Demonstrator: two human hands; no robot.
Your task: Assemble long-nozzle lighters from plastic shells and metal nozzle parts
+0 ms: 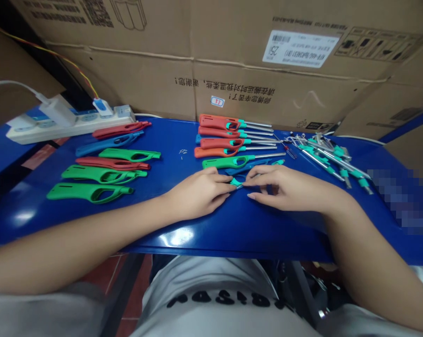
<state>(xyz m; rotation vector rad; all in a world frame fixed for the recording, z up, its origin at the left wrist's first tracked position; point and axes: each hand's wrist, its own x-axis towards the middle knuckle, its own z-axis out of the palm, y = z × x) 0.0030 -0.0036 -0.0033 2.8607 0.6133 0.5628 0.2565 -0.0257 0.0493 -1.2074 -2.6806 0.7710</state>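
Note:
My left hand [200,194] is closed near the table's middle, its fingers pressed together on a small teal plastic piece [236,181] with a short silvery part. From the other side my right hand [281,187] has thumb and index finger pinched at the end of that same piece. Its exact kind is partly hidden by my fingers. Just beyond the hands lie long-nosed lighters: a green lighter [225,162], a blue lighter [248,167] partly covered, and several red and orange ones, including a red lighter [218,122] at the back, most with metal tubes pointing right.
Several lighter handle shells lie left, among them a green shell [88,192] and a blue shell [109,143]. Metal tubes with teal parts [324,161] are heaped right, near a small screwdriver [291,152]. A power strip [81,125] and cardboard boxes [144,70] stand behind.

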